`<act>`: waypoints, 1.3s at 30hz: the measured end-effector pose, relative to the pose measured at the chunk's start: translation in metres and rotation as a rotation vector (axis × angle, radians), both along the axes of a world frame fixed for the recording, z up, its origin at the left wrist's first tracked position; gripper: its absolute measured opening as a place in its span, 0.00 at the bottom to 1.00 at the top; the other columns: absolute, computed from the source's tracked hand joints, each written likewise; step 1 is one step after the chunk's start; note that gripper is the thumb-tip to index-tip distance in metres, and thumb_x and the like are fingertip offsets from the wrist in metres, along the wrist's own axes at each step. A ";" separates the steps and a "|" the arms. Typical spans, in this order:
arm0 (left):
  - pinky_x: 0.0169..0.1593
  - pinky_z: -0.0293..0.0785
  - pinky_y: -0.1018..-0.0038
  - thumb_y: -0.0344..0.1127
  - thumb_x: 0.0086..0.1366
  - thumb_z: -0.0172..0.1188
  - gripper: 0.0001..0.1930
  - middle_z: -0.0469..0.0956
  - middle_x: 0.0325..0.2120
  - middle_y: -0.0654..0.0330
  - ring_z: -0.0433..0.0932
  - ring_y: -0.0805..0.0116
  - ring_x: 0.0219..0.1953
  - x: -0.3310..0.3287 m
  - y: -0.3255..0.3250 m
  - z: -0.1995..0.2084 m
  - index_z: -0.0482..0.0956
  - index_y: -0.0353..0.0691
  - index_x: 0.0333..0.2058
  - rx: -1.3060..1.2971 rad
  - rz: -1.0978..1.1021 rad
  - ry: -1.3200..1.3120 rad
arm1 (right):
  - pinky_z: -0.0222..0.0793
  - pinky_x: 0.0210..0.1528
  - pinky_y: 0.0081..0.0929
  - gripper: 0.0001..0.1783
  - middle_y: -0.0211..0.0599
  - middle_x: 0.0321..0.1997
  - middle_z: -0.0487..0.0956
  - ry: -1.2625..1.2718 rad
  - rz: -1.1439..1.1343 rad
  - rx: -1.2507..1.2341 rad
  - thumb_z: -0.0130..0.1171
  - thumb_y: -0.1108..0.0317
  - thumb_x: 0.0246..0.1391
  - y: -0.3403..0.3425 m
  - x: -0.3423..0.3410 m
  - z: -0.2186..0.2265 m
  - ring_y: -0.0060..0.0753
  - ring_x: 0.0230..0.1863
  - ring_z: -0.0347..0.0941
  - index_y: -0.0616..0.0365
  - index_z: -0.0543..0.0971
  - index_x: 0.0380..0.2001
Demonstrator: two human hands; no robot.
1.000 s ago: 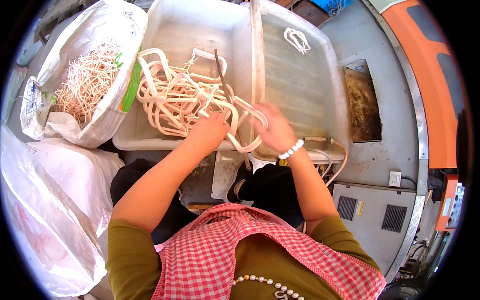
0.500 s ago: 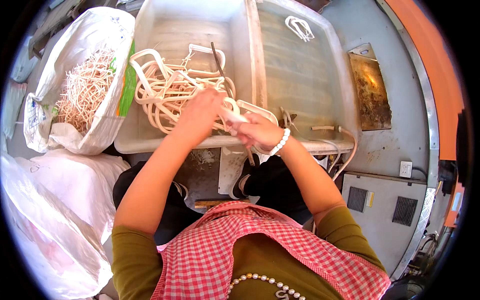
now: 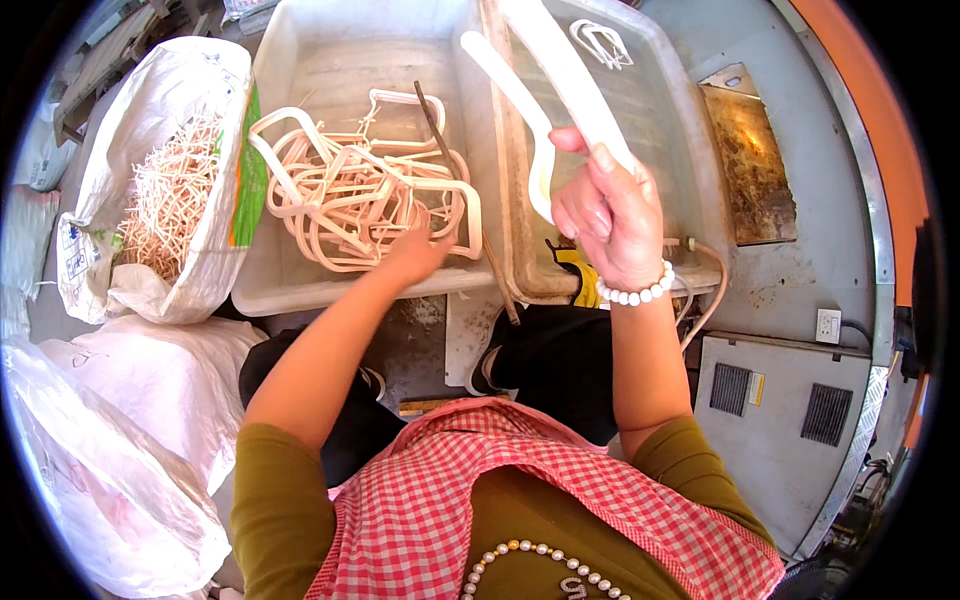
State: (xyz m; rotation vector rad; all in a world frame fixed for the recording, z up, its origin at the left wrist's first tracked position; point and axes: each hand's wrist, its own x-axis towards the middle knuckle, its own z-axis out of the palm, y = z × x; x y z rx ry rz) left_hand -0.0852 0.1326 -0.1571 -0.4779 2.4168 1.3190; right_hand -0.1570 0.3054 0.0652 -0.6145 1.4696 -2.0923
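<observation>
Raised over the right tub, my right hand (image 3: pixel 610 215) is closed around a white bent plastic piece (image 3: pixel 570 75) shaped like a U-handle. Its two long arms point up and away to the left, and one runs out of the frame at the top. My left hand (image 3: pixel 415 258) lies at the near edge of a tangled pile of pale plastic loops (image 3: pixel 340 215) in the left tub. Its fingers look stretched and slightly apart against the loops, a little blurred, with nothing visibly gripped.
A dark rod (image 3: pixel 432 115) stands tilted in the pile. White bent pieces (image 3: pixel 600 45) lie in the far part of the right tub (image 3: pixel 665 130). A yellow-and-black item (image 3: pixel 577 275) rests at its near edge, beside a hose (image 3: pixel 708 290). At left, a white sack (image 3: pixel 85 215) holds thin pale scraps (image 3: pixel 170 195).
My hands have separated. The right one has risen and moved right with the white plastic piece, while the left has dropped to the near side of the pile. The yellow-and-black item now shows.
</observation>
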 end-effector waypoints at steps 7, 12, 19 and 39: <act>0.54 0.66 0.64 0.43 0.60 0.58 0.28 0.71 0.50 0.42 0.71 0.52 0.52 -0.056 0.088 -0.074 0.66 0.30 0.54 0.126 0.300 0.106 | 0.53 0.20 0.18 0.17 0.17 0.12 0.57 -0.179 -0.066 0.124 0.49 0.62 0.62 -0.017 -0.007 -0.016 0.13 0.13 0.48 0.65 0.74 0.45; 0.52 0.67 0.65 0.39 0.61 0.56 0.26 0.72 0.49 0.44 0.72 0.55 0.51 -0.078 0.084 -0.065 0.64 0.30 0.54 0.271 0.393 -0.015 | 0.55 0.20 0.18 0.16 0.18 0.12 0.57 -0.165 -0.142 0.151 0.49 0.62 0.62 -0.012 -0.012 -0.028 0.14 0.13 0.50 0.63 0.73 0.45; 0.41 0.70 0.70 0.35 0.65 0.53 0.12 0.74 0.34 0.57 0.74 0.67 0.36 -0.055 0.069 0.006 0.69 0.33 0.43 0.657 0.637 0.080 | 0.63 0.25 0.20 0.14 0.22 0.17 0.67 -0.042 -0.299 0.101 0.53 0.62 0.60 -0.006 -0.025 -0.015 0.15 0.16 0.58 0.61 0.74 0.42; 0.38 0.73 0.61 0.42 0.61 0.58 0.18 0.78 0.30 0.47 0.78 0.48 0.34 0.048 0.058 0.107 0.70 0.35 0.43 0.300 0.156 0.599 | 0.74 0.46 0.31 0.22 0.44 0.40 0.79 -0.560 0.329 0.464 0.58 0.65 0.55 -0.024 -0.012 -0.062 0.35 0.42 0.77 0.63 0.69 0.51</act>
